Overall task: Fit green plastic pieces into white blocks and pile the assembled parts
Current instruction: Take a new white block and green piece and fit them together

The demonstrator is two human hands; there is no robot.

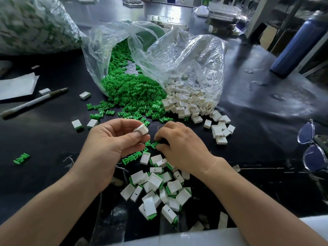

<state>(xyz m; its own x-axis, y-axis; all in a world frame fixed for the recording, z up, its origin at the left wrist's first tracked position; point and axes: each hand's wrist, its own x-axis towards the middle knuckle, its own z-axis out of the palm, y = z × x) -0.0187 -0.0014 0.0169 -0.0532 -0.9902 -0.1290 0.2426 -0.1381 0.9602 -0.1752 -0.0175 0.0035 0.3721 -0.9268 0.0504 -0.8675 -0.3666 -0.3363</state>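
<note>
White-and-green finished parts (156, 189) lie heaped at the near edge of the dark desk (266, 121), between a person's two forearms. Just beyond the heap, the left hand (113, 139) holds a single white block (141, 129) pinched between thumb and fingertips, raised clear of the desk, its long axis running left to right and tilted up toward the right. The right hand (181, 144) rests knuckles-up just beside it, fingers curled down onto a green piece (154, 145) among a few loose ones; whether that piece is already gripped or only touched cannot be told, as the fingertips cover most of it. The green piece lies below and slightly right of the block, so the right hand is the nearer one to bring it up, a judgement from how the hands sit. Which face of the block is open is hard to make out. Farther back, a clear bag (113, 55) spills green pieces (129, 91) beside a second bag (186, 55) spilling white blocks (188, 102). A pen (33, 102) lies at left, glasses (312, 148) at right, partly cut off by the frame.
</note>
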